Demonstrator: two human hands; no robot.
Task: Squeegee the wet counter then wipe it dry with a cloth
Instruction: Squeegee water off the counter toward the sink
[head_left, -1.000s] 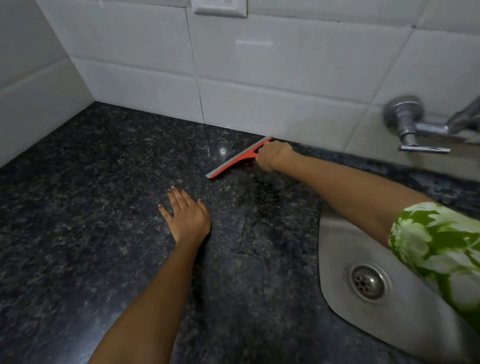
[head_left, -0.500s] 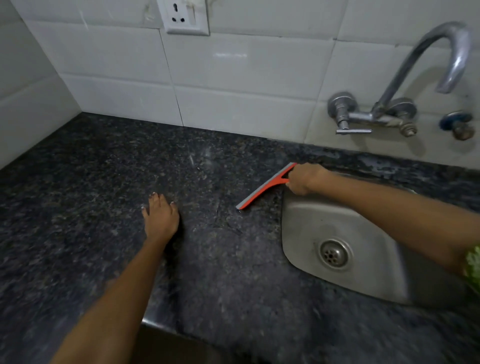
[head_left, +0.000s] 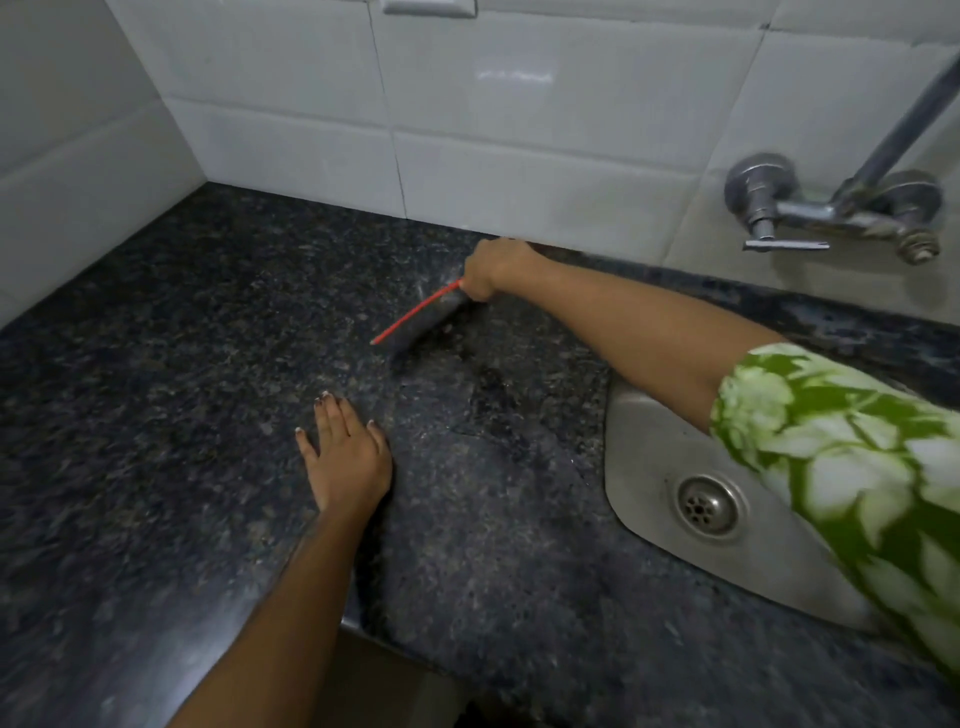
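Your right hand (head_left: 491, 270) is fisting the handle of the red-edged squeegee (head_left: 415, 318) near the glossy white tiles — its blurred blade is slanting across the speckled black granite counter (head_left: 156, 389). Your left hand (head_left: 347, 457) is lying flat, fingers spread, holding nothing, left of the steel sink (head_left: 654, 441).

surface (head_left: 156, 415) runs back to tiled wall (head_left: 519, 156) | sink (head_left: 649, 441) set in surface, right | tap (head_left: 831, 208) on wall behind sink | squeegee (head_left: 415, 316) on surface near wall, left of sink | left hand (head_left: 348, 457) flat on surface, before squeegee | right hand (head_left: 493, 270) at squeegee's far end
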